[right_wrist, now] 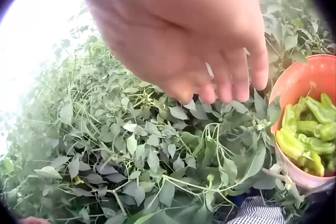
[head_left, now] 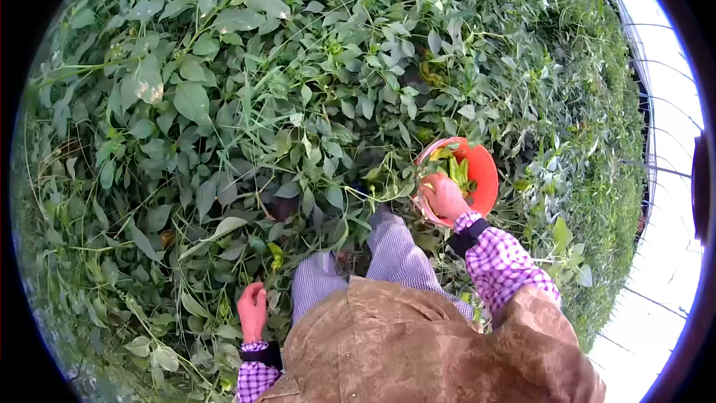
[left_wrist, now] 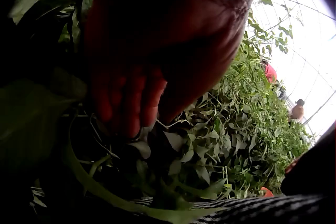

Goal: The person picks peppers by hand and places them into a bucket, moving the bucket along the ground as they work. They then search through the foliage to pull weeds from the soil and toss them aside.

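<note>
In the head view, my right hand (head_left: pixel 444 196) is over the near left side of a red-orange bucket (head_left: pixel 485 179) holding green peppers (head_left: pixel 458 172). The right wrist view shows this hand (right_wrist: pixel 184 40) with relaxed, slightly spread fingers and nothing visible in them; the bucket (right_wrist: pixel 296 79) and its yellow-green peppers (right_wrist: pixel 310 129) are beside it. Low in the head view, my left hand (head_left: pixel 252 312) hangs by the leaves, left of the knees. Its fingers are loosely bent in the left wrist view, where the hand (left_wrist: pixel 157 61) is dark and no held thing can be seen.
Dense leafy plants (head_left: pixel 313 89) surround the legs (head_left: pixel 399 250). A yellow-green pepper (head_left: pixel 277 257) hangs near the left knee. Along the right runs the pale, ribbed greenhouse cover (head_left: pixel 671 104). Two people, one in red (left_wrist: pixel 270 73), are farther off in the left wrist view.
</note>
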`<state>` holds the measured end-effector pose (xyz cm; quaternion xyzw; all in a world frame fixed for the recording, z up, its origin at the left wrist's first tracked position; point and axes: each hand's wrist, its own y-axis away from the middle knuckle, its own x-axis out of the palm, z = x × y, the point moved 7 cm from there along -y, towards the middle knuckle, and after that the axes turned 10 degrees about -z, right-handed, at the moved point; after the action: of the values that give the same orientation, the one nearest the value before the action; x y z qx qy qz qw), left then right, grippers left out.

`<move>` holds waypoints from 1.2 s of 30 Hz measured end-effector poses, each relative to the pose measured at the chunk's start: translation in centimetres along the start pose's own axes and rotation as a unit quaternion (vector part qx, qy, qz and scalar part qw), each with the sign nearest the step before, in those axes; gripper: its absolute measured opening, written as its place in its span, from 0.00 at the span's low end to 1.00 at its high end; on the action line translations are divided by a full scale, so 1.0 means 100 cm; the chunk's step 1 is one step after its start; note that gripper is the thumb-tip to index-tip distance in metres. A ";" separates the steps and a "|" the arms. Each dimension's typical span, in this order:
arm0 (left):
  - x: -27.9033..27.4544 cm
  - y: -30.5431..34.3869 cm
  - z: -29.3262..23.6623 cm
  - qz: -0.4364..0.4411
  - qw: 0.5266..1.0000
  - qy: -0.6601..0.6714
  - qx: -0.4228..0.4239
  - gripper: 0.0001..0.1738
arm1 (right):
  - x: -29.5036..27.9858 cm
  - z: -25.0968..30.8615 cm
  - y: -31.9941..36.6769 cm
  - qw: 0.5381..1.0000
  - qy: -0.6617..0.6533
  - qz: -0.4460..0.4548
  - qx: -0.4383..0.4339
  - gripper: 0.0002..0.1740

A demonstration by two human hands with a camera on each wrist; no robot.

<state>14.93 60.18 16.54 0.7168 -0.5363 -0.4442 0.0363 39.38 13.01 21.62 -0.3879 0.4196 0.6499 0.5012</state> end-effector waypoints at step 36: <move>0.184 -0.049 -0.247 0.043 0.981 0.017 0.188 0.09 | 0.043 -0.105 -0.146 0.993 0.092 0.033 -0.072 0.12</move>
<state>35.83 37.03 17.86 0.6946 -0.6396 -0.3214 -0.0711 53.68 6.70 11.73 -0.4672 0.4288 0.6559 0.4094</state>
